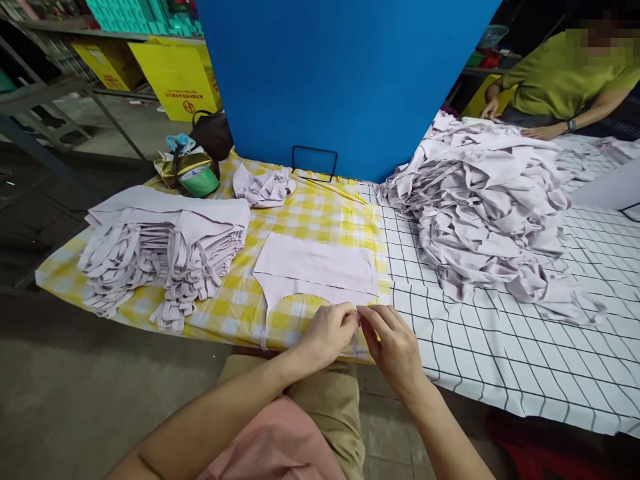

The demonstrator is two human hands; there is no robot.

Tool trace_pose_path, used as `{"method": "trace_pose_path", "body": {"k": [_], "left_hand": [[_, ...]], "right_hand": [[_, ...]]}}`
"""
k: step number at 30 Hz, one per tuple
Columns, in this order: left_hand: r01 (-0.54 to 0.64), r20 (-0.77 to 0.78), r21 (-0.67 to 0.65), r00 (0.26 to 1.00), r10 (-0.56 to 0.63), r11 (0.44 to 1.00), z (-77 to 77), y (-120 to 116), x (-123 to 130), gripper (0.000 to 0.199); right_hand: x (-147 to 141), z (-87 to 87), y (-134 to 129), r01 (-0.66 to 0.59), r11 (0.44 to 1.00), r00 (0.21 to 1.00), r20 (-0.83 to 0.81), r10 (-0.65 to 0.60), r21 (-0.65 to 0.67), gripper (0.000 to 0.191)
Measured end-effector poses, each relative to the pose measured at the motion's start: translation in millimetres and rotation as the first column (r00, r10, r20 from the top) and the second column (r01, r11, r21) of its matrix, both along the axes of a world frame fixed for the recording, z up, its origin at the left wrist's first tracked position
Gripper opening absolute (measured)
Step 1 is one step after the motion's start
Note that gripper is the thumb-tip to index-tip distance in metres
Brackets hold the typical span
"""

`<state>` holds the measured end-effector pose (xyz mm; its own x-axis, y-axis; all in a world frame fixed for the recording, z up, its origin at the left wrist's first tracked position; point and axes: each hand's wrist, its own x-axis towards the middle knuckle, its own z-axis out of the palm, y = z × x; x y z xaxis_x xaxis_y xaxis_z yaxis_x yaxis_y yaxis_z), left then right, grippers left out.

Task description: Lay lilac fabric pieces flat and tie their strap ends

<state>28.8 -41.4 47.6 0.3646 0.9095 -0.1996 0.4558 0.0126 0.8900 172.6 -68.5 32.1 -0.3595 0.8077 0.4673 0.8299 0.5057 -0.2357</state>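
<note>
A pale lilac camisole top (317, 263) lies flat on the yellow checked cloth in front of me, one thin strap trailing toward the table's front edge. At its right lower corner, my left hand (333, 327) and my right hand (393, 340) meet with fingertips pinched together. Both appear closed on the right strap, which is mostly hidden by the fingers. To the left sits a neat stack of similar tops (167, 220), their straps hanging in loops. A loose heap of the same lilac garments (495, 207) is piled on the right.
A tall blue panel (340, 87) stands behind the table, with a black wire stand (314, 150) at its foot. A crumpled lilac piece (263, 187) and a green tape roll (199, 180) lie at the back left. A co-worker in a green shirt (565, 80) is across the table.
</note>
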Motion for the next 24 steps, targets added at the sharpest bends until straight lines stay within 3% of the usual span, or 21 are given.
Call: {"method": "trace_pose_path", "body": {"k": [8,11,13,17,21,24], "left_hand": [[0.046,-0.145,-0.005,0.988,-0.046,0.999,-0.7,2.4,1.1,0.023],[0.123,-0.150,0.046,0.982,-0.114,0.991,-5.2,10.2,-3.0,0.024],[0.139,-0.173,0.178,0.979,-0.108,0.974,-11.4,20.2,-7.9,0.020],[0.156,-0.339,0.457,0.941,0.009,0.876,-31.1,43.3,-17.4,0.019],[0.322,-0.481,0.522,0.876,-0.040,0.789,-46.5,57.0,-19.7,0.022],[0.407,-0.537,0.554,0.841,-0.062,0.726,-50.8,63.0,-18.0,0.014]], "right_hand": [[-4.6,-0.4,-0.6,-0.022,0.999,0.987,0.158,0.016,0.039,0.024],[-4.9,-3.8,5.1,0.025,1.000,1.000,-0.018,-0.025,0.015,0.022],[-4.6,-5.9,9.3,0.060,0.997,0.978,-0.200,-0.067,-0.040,0.018],[-4.4,-7.5,17.8,0.105,0.958,0.862,-0.457,-0.221,-0.267,0.013],[-4.7,-11.6,28.6,0.073,0.865,0.715,-0.579,-0.393,-0.496,0.016],[-4.1,-17.6,37.5,0.061,0.843,0.668,-0.605,-0.432,-0.534,0.019]]}}
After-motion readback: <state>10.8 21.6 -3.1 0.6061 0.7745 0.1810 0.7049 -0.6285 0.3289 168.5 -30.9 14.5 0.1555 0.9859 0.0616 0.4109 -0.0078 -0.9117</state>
